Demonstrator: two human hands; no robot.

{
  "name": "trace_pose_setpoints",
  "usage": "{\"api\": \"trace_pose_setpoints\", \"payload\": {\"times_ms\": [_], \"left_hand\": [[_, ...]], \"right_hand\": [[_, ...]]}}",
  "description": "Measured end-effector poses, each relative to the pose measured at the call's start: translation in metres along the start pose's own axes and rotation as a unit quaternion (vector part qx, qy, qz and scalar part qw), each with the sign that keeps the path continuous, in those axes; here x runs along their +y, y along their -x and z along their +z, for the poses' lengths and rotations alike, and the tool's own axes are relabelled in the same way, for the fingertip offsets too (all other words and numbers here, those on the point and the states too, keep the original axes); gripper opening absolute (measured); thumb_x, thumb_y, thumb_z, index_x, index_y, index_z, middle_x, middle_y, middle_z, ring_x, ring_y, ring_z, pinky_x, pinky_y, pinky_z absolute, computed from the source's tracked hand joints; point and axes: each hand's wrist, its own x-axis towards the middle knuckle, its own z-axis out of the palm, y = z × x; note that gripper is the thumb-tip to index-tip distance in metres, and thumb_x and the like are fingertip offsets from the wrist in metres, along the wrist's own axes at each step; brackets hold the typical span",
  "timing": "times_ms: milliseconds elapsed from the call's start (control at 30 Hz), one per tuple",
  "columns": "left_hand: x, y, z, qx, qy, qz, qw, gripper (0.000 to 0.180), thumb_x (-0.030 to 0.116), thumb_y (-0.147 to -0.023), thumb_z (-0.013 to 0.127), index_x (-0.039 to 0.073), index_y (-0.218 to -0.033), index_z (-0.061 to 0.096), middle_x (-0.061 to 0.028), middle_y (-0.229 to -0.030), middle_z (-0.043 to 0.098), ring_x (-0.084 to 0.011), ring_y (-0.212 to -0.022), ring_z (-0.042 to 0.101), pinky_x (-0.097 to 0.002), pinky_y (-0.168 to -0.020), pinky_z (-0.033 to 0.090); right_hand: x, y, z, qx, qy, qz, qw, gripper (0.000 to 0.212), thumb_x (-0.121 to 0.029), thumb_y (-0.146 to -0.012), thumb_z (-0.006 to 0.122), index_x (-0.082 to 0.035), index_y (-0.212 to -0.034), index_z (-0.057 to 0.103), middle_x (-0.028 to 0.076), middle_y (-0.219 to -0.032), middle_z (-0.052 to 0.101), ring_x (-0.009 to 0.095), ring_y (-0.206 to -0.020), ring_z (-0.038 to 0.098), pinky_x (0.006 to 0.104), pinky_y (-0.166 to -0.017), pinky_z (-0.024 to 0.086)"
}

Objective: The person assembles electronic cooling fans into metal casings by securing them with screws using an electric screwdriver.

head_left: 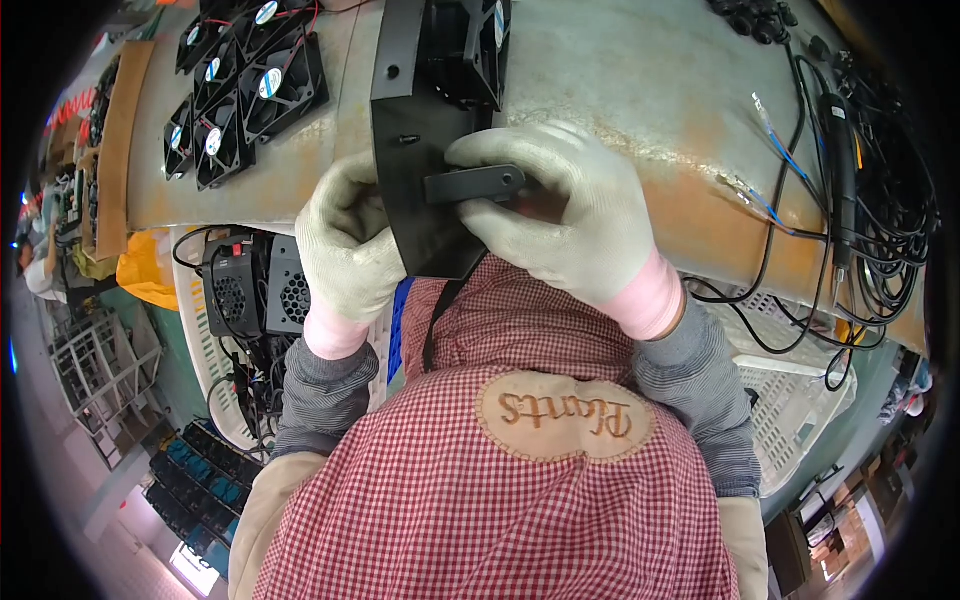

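A black metal housing [425,225] stands tilted at the near edge of the bench, with a black fan [465,50] at its far end. My left hand [345,245], in a white knit glove, curls against the housing's left side, its fingertips partly hidden behind the panel. My right hand [575,200], gloved the same way, has thumb and fingers closed around a flat dark bracket [475,185] with a hole at its rounded end. That bracket lies against the housing's inner face. A screw [408,139] sticks out of the panel farther up.
Several loose black fans [270,85] lie at the far left of the grey bench [660,80]. On the right are a black electric screwdriver [842,170] and coiled black cables [890,260]. A white basket [232,400] below left holds dark units with perforated grilles; another white basket [795,410] sits below right.
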Motion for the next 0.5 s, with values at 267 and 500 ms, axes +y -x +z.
{"api": "trace_pose_setpoints", "payload": {"times_ms": [267,500], "left_hand": [[-0.0027,-0.0016,-0.002,-0.003,0.03,-0.041,0.999,0.044,0.006,-0.074,0.079,-0.005,-0.112,0.058,-0.0097,-0.104,0.065,-0.0132,-0.092,0.063,-0.0279,-0.084,0.052],[-0.0003,-0.0005,-0.0042,-0.009,-0.019,-0.014,1.0,0.041,0.006,-0.075,0.079,-0.005,-0.109,0.06,-0.0103,-0.101,0.067,-0.0123,-0.09,0.065,-0.0271,-0.082,0.054]], "right_hand": [[0.0031,0.0015,0.0002,0.04,0.028,-0.066,0.997,0.027,-0.012,-0.068,0.072,-0.009,-0.095,0.069,0.006,-0.09,0.068,0.025,-0.079,0.062,0.0344,-0.073,0.05],[0.0013,0.0038,-0.002,0.012,0.014,-0.044,0.999,0.028,-0.014,-0.07,0.072,-0.008,-0.097,0.069,0.007,-0.091,0.069,0.026,-0.079,0.063,0.035,-0.073,0.05]]}}
